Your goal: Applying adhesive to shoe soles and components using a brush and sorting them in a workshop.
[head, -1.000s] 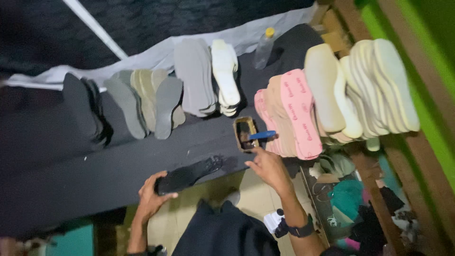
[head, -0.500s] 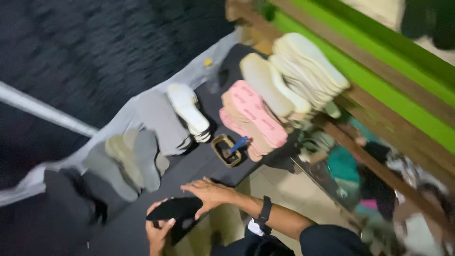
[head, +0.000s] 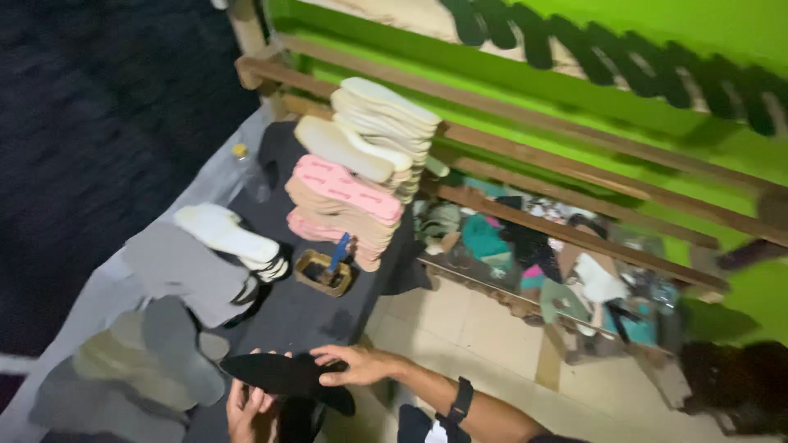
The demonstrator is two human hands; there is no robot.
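Two hands: both hold one black insole (head: 283, 376) over the dark table's (head: 304, 316) near edge.
Left hand (head: 249, 408): fingers curled under it.
Right hand (head: 355, 365): fingers flat on top.
Advice: keep it level, clear of grey insoles (head: 156, 361).

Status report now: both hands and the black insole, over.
Left hand under black insole, gripping. Right hand pressing on its top edge. Insole held over the dark table. Glue tin with blue brush beyond, apart; nothing in the way.
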